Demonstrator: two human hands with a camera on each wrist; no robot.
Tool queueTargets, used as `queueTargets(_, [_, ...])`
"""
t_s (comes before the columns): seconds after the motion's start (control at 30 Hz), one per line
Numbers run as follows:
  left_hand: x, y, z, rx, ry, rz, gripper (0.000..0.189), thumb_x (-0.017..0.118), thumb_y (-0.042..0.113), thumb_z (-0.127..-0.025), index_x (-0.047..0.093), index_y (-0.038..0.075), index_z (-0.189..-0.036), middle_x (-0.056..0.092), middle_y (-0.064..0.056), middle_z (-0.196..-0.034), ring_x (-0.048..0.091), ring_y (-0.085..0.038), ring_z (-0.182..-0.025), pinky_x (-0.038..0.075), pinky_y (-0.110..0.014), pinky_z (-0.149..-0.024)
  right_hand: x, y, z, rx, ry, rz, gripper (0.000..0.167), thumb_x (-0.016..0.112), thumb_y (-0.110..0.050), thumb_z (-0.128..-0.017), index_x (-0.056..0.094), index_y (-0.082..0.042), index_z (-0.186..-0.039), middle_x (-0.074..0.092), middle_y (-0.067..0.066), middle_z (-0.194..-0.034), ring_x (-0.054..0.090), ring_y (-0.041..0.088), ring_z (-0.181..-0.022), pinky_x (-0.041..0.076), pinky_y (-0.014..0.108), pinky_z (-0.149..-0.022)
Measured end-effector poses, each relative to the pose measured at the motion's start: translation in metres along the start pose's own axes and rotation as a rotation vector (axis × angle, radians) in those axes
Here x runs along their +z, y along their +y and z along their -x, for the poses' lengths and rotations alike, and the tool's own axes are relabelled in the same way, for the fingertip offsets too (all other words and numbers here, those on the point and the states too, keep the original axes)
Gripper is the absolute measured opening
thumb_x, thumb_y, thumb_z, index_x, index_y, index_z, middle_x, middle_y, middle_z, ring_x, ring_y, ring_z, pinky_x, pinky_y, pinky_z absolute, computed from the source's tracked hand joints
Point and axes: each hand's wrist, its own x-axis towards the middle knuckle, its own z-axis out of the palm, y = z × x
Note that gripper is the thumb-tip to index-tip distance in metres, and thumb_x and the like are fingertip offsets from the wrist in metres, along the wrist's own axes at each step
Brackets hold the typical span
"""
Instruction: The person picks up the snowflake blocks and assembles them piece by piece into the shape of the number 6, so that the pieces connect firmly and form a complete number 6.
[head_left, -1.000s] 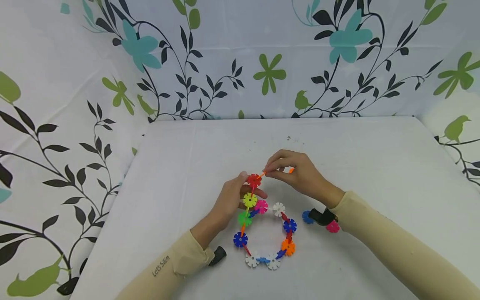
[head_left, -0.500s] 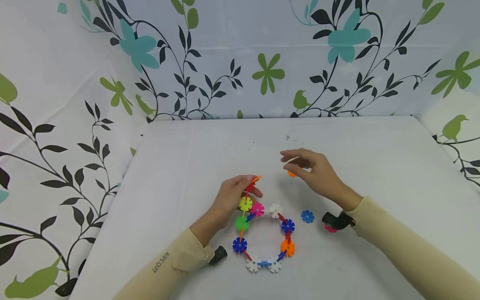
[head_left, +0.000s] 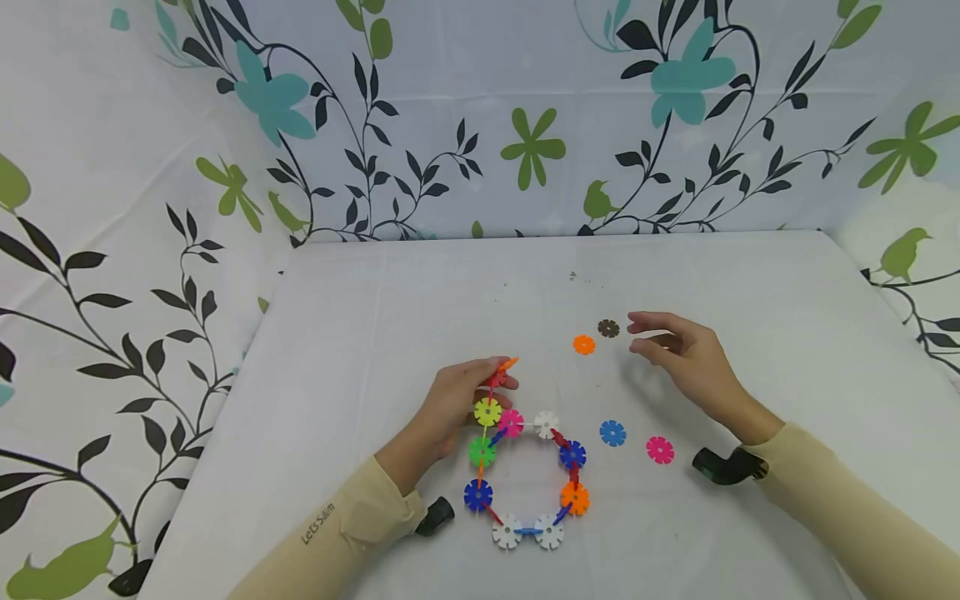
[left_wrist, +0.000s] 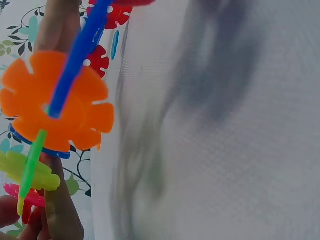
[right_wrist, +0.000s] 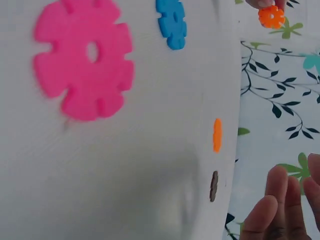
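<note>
My left hand [head_left: 453, 396] pinches the red snowflake disc [head_left: 498, 378] at the upper end of a chain of slotted plastic discs, with an orange disc [head_left: 511, 364] seen edge-on joined to it. Below hang a yellow disc [head_left: 487, 412], a green disc [head_left: 482, 452] and a blue disc [head_left: 478, 497], and the chain curves round into a ring. In the left wrist view, an orange disc [left_wrist: 30, 100] looms close to the camera. My right hand [head_left: 690, 358] hovers with loosely bent fingers beside a brown disc [head_left: 608, 328], apart from it and holding nothing.
Loose on the white table [head_left: 360, 317] lie an orange disc [head_left: 584, 345], a light blue disc [head_left: 612, 433] and a pink disc [head_left: 661, 450]. A patterned cloth [head_left: 450, 83] stands behind the table's far edge. Black wrist cameras [head_left: 726, 467] stick out at both cuffs.
My right hand has let go of the chain's orange end and moved right, uncovering the loose orange and brown discs. My left hand has lowered and tilted the red disc slightly.
</note>
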Motion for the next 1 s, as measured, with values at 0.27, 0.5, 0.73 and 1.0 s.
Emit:
queueTargets(0.27, [-0.001, -0.002, 0.001, 0.0, 0.011, 0.029, 0.036, 0.05, 0.027, -0.108, 0.062, 0.01, -0.137, 0.071, -0.012, -0.119, 0.071, -0.021, -0.091, 0.056, -0.03, -0.073, -0.008, 0.01, 0.008, 0.145, -0.085, 0.056, 0.048, 0.066, -0.031, -0.1, 0.058, -0.009, -0.142, 0.067, 0.013, -0.125, 0.068, 0.027, -0.102, 0.056, 0.028, -0.077])
queueTargets(0.5, [-0.002, -0.002, 0.001, -0.013, 0.01, 0.057, 0.034, 0.05, 0.024, -0.107, 0.063, 0.012, -0.137, 0.071, -0.01, -0.119, 0.071, -0.022, -0.093, 0.056, -0.029, -0.072, -0.008, 0.017, 0.01, 0.162, -0.239, 0.122, 0.037, 0.071, -0.029, -0.096, 0.07, -0.01, -0.128, 0.071, 0.007, -0.117, 0.062, 0.026, -0.099, 0.054, 0.03, -0.074])
queueTargets(0.73, [-0.004, -0.006, -0.001, -0.012, -0.013, 0.078, 0.037, 0.047, 0.025, -0.107, 0.062, 0.012, -0.138, 0.069, -0.013, -0.124, 0.07, -0.023, -0.096, 0.055, -0.028, -0.072, -0.004, 0.019, 0.013, 0.157, -0.326, 0.121, 0.035, 0.075, -0.028, -0.094, 0.072, -0.012, -0.125, 0.072, 0.002, -0.113, 0.063, 0.024, -0.101, 0.057, 0.03, -0.075])
queueTargets(1.0, [-0.005, -0.008, -0.001, -0.006, -0.027, 0.111, 0.042, 0.04, 0.033, -0.108, 0.061, 0.013, -0.139, 0.068, -0.013, -0.127, 0.07, -0.024, -0.098, 0.058, -0.03, -0.072, -0.002, 0.017, 0.015, 0.144, -0.345, 0.106, 0.038, 0.073, -0.027, -0.095, 0.07, -0.008, -0.128, 0.07, 0.007, -0.12, 0.063, 0.024, -0.105, 0.056, 0.029, -0.076])
